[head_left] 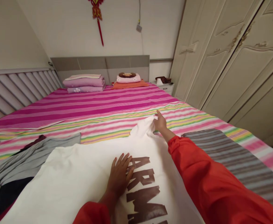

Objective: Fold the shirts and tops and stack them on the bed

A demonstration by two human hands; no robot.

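Observation:
A white T-shirt [87, 168] with large dark brown letters lies spread on the bed, its sleeve pointing away from me. My left hand [120, 171] rests flat on the chest beside the lettering, fingers stretched out. At the far end of the sleeve, my right hand [160, 121] pinches the fabric edge, with the index finger extended. The sleeve cloth is raised and creased near that hand. Part of the shirt is out of view at the bottom, and my right forearm hides some of its right side.
Grey and dark clothes [57, 146] lie in a heap at the left. A striped grey cloth [229, 161] lies flat at the right. Folded bedding [85, 82] and a pillow stack [128, 81] stand by the headboard [127, 63]. A wardrobe [220, 56] borders the right side, a railing [22, 90] the left.

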